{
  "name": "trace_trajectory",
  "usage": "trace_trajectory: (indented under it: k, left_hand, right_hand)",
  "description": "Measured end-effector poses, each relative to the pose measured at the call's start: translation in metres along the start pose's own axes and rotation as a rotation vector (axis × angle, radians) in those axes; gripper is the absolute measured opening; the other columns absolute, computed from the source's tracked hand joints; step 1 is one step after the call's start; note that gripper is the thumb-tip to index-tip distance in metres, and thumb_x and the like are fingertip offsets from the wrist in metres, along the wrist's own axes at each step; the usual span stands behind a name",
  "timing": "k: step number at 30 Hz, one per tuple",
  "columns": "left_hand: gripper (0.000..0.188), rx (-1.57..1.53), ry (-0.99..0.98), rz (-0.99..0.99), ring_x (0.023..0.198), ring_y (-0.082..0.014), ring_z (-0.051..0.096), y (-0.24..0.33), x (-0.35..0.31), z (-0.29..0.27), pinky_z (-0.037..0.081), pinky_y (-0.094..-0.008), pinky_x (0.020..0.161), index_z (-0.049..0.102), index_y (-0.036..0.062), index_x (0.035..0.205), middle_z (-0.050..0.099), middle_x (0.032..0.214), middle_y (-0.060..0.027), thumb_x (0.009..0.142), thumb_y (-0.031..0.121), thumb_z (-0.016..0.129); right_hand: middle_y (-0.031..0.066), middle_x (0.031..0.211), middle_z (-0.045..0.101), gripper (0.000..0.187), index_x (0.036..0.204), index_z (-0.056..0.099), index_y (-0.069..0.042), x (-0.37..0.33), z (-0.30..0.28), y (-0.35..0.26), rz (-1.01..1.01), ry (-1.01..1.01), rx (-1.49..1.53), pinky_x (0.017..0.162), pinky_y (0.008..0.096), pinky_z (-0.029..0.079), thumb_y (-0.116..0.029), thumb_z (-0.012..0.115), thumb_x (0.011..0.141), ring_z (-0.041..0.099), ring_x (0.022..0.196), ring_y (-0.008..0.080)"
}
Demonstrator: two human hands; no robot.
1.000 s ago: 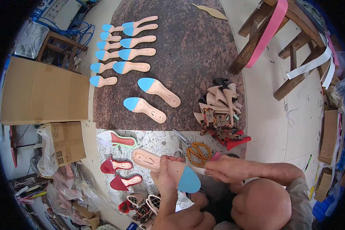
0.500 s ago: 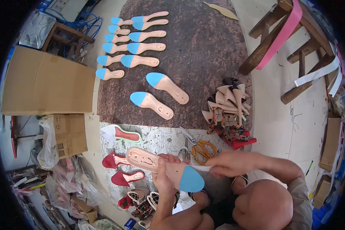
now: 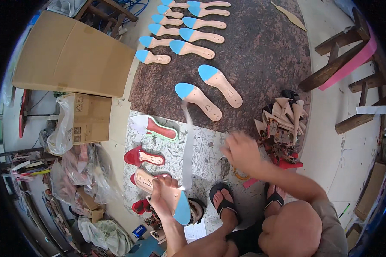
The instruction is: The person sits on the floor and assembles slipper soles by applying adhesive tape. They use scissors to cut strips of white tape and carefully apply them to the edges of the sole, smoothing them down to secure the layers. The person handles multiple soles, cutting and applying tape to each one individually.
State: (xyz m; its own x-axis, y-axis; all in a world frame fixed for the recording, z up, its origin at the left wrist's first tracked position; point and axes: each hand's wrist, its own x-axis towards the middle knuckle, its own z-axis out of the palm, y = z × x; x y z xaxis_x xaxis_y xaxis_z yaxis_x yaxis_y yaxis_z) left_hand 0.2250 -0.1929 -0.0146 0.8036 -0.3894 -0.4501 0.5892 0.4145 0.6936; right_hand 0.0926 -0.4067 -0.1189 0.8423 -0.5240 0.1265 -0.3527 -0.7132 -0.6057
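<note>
My left hand (image 3: 165, 192) is closed round a beige shoe insole (image 3: 143, 179) with a blue toe part, heel end pointing up and left. A long, blurred whitish strip (image 3: 188, 150) runs from the insole's edge up toward the rows of insoles. My right hand (image 3: 241, 150) hovers over the scratched white board (image 3: 210, 145), apart from the strip; motion smears its fingers. Yellow-orange handles (image 3: 241, 173) show partly beneath my right forearm. Near my left hand lie a red shoe (image 3: 146, 157) and a green-edged red one (image 3: 161, 129).
Several blue-toed insoles (image 3: 198, 48) lie in rows on the dark mat (image 3: 261, 55). Pointed heels (image 3: 283, 118) are piled at its right edge. Cardboard boxes (image 3: 73, 55) stand at left, a wooden stool (image 3: 336, 64) at right. My sandalled feet (image 3: 224, 201) rest by the board.
The view has shifted, so the surroundings sit further right and higher. My right hand has moved up and away from the insole. The strip now stretches upward from the insole, which my left hand still grips.
</note>
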Motion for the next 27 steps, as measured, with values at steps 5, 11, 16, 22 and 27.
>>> trace_trajectory:
  k: [5, 11, 16, 22, 27]
  left_hand:
    - [0.023, 0.022, -0.017, -0.085, 0.082, -0.0197, 0.051, -0.028, 0.016, 0.011, 0.044, -0.0331, 0.077, 0.055, 0.0059, 0.098, 0.053, 0.083, -0.0061, 0.100, 0.028, 0.054]
    - [0.022, -0.074, -0.038, -0.193, 0.089, -0.0232, 0.056, -0.066, 0.044, 0.002, 0.047, -0.0358, 0.085, 0.056, 0.0053, 0.098, 0.058, 0.088, -0.0078, 0.100, 0.027, 0.051]
    - [0.023, -0.146, -0.037, -0.152, 0.094, -0.0266, 0.058, -0.077, 0.040, 0.002, 0.047, -0.0403, 0.092, 0.057, 0.0040, 0.097, 0.061, 0.092, -0.0099, 0.101, 0.026, 0.049]
    - [0.029, -0.260, -0.128, -0.104, 0.132, -0.0326, 0.047, -0.101, 0.040, 0.035, 0.040, -0.0422, 0.107, 0.061, 0.0001, 0.096, 0.068, 0.095, -0.0134, 0.102, 0.025, 0.047]
    - [0.027, -0.242, -0.103, -0.188, 0.107, -0.0242, 0.061, -0.118, 0.026, 0.051, 0.048, -0.0363, 0.094, 0.060, 0.0038, 0.098, 0.066, 0.094, -0.0079, 0.101, 0.029, 0.050]
  right_hand:
    - [0.0221, 0.095, 0.063, 0.044, 0.111, 0.051, -0.002, -0.096, 0.050, 0.038, 0.381, -0.431, -0.104, 0.066, 0.0453, 0.056, -0.026, 0.072, 0.080, 0.068, 0.079, 0.0365]
    - [0.0207, 0.099, 0.063, 0.066, 0.136, 0.040, -0.003, -0.103, 0.026, 0.043, 0.567, -0.363, 0.289, 0.070, 0.0440, 0.056, -0.016, 0.071, 0.079, 0.068, 0.080, 0.0380]
    - [0.0113, 0.111, 0.061, 0.073, 0.143, 0.033, -0.005, -0.125, 0.014, 0.061, 0.489, -0.651, 1.219, 0.078, 0.0348, 0.049, -0.017, 0.074, 0.084, 0.062, 0.091, 0.0200]
    - [0.0068, 0.102, 0.053, 0.065, 0.141, 0.035, -0.008, -0.124, 0.003, 0.023, 0.164, -0.536, 1.184, 0.080, 0.0302, 0.044, -0.023, 0.072, 0.090, 0.052, 0.093, 0.0151]
    - [0.0172, 0.108, 0.059, 0.074, 0.138, 0.036, -0.007, -0.093, -0.013, -0.002, 0.218, -0.412, 0.955, 0.082, 0.0377, 0.047, -0.030, 0.079, 0.082, 0.060, 0.099, 0.0285]
